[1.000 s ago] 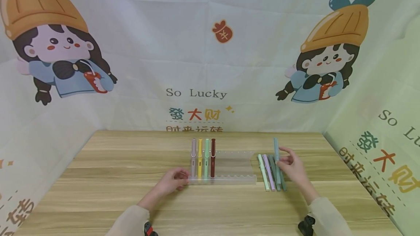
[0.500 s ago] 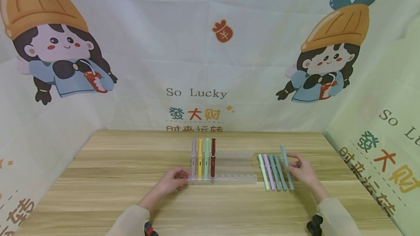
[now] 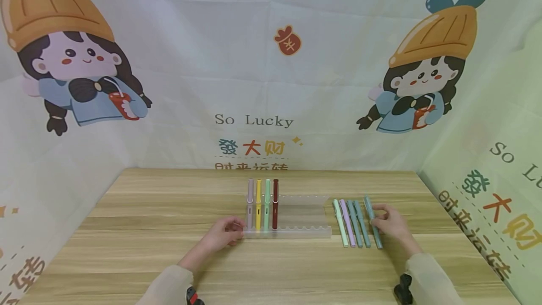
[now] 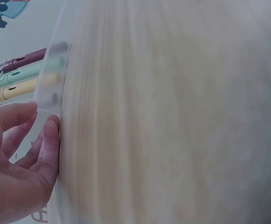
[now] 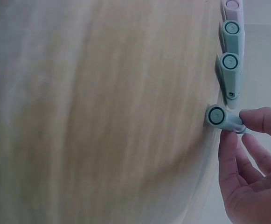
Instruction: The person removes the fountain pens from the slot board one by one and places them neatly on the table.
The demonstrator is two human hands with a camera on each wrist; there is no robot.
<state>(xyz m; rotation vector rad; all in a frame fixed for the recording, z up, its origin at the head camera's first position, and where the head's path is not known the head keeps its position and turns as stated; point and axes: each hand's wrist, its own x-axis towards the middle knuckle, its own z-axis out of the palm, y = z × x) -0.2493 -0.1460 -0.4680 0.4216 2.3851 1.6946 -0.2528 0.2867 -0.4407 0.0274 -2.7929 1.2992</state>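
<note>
A blue pen (image 3: 377,236) is gripped by the right hand (image 3: 391,224), its barrel pinched between thumb and fingers, at the right end of a row of loose pens on the wooden bench (image 3: 271,272). A gap is left between it and its nearest neighbour; whether its full length is resting on the bench cannot be told.

In that row, from left to right, a pale green pen (image 3: 341,225), a lilac pen (image 3: 348,225), a first teal pen (image 3: 355,225) and a second teal pen (image 3: 362,225) are laid close together, all slanted the same way.

The clear rack (image 3: 302,233) is held at its left end by the left hand (image 3: 224,233), with the thumb and bent fingers closed on the corner. In the rack's left part, a greyish purple pen (image 3: 250,213), a yellow pen (image 3: 259,201), a mint pen (image 3: 267,201) and a dark red pen (image 3: 275,206) are set side by side, caps pointing away from the person. Behind the bench, a printed cloth (image 3: 190,36) is hung.
</note>
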